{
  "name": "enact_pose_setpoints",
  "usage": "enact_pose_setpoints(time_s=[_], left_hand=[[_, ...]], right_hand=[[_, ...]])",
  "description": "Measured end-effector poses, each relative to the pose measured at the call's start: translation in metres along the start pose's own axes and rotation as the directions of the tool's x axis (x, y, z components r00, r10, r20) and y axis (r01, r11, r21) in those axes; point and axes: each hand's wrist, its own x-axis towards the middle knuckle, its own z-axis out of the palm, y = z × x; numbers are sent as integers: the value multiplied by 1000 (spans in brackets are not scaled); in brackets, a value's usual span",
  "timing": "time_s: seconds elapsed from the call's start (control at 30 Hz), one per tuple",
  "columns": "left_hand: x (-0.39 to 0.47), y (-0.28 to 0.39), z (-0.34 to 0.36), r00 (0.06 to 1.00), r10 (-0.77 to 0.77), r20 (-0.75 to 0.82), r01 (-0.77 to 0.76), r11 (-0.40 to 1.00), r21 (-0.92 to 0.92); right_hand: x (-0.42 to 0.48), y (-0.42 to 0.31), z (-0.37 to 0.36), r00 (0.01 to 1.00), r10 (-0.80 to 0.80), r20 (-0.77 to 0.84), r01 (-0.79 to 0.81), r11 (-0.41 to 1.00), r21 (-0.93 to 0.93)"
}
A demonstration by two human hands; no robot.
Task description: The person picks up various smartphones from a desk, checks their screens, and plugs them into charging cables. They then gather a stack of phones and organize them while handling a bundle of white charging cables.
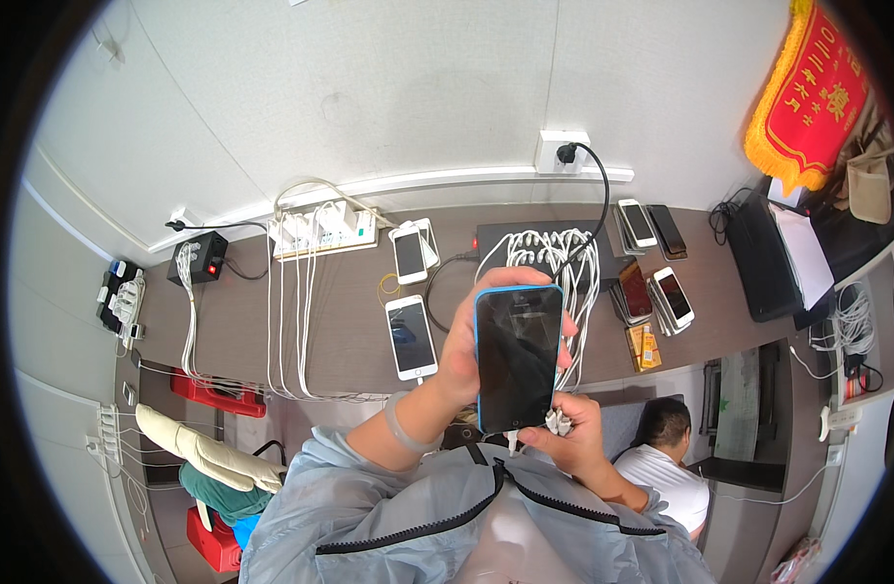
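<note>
My left hand [465, 343] grips a blue-cased smartphone [518, 350], its dark screen facing up and marked with smears. At the phone's lower edge my right hand [578, 438] holds several white charging-cable plugs [558, 422]. One white plug [512, 440] meets the bottom edge of the phone; whether it is fully seated I cannot tell. Behind the phone, many white cables [582, 321] run from a black multi-port charging box [505, 237] on the desk. To the left of my left hand lies a white smartphone [411, 337] with a plug at its lower end.
A brown desk [344, 314] runs along the wall. On it are a power strip [326, 232], a small black charging box [198, 257], two white phones [412, 252], phone stacks [636, 223] and a black printer-like device [757, 255]. A seated person [666, 467] is at the right.
</note>
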Motion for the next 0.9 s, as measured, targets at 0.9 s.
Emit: enact_pose_setpoints(time_s=[0.9], left_hand=[[-4, -1, 6, 999, -3, -54, 5, 999, 37]], right_hand=[[-4, -9, -3, 998, 23, 57, -23, 1000, -1]])
